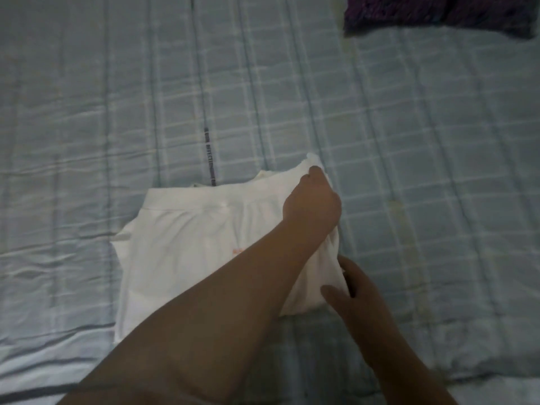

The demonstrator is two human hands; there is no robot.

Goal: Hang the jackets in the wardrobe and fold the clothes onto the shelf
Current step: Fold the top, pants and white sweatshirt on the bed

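Observation:
A white garment point(187, 247) lies partly folded on the bed, a faint pink mark near its middle. My left arm crosses over it from the lower left. My left hand point(312, 203) pinches the garment's far right corner and lifts it slightly. My right hand point(353, 287) holds the near right edge of the garment, thumb on top of the cloth and fingers at its side. The arm hides the garment's near right part. No jackets, wardrobe or shelf are in view.
A light blue checked quilt point(423, 171) covers the bed across the whole view, creased at the left. A dark purple fabric item point(438, 13) lies at the far right corner. A dark printed stripe point(209, 153) runs along the quilt beyond the garment.

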